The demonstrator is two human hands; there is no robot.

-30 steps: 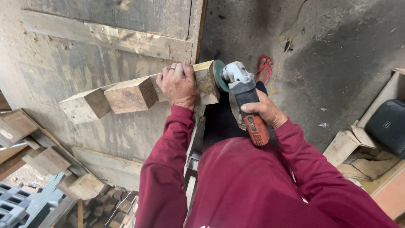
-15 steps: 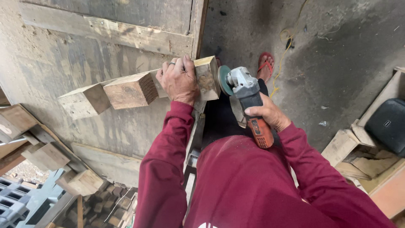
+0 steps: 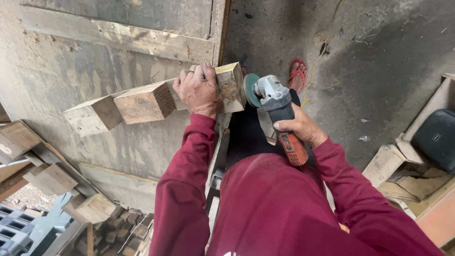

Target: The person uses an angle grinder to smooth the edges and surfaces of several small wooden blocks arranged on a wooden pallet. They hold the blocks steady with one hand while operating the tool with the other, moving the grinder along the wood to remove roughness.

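A rough workshop seen from above: a grey concrete floor (image 3: 379, 57) on the right, a worn plywood board (image 3: 95, 61) on the left.

The left hand (image 3: 199, 90) is closed over a pale wood piece (image 3: 156, 99) near its right end, fingers (image 3: 192, 78) wrapped over the top, a ring on one of them. The piece is a run of square blocks joined by a strip; it stretches from the hand out toward the left, above the board. Its right end block sticks out just past the hand.

The right hand (image 3: 301, 128) is clenched round the orange and black handle of a grinder (image 3: 277, 114), fingers curled under the body. The grinder's grey head points up and left, and its green disc (image 3: 250, 90) stands just beside the end face of the block; whether it touches cannot be told.

Both arms wear dark red sleeves, and the red shirt (image 3: 284, 208) fills the lower middle. A foot in a red sandal (image 3: 297, 73) stands on the floor beyond the grinder, with a yellow cord (image 3: 322, 42) trailing near it.

Loose wood blocks (image 3: 52, 178) lie at the lower left. At the right edge, a wooden crate (image 3: 403, 166) holds a black case (image 3: 433, 140).
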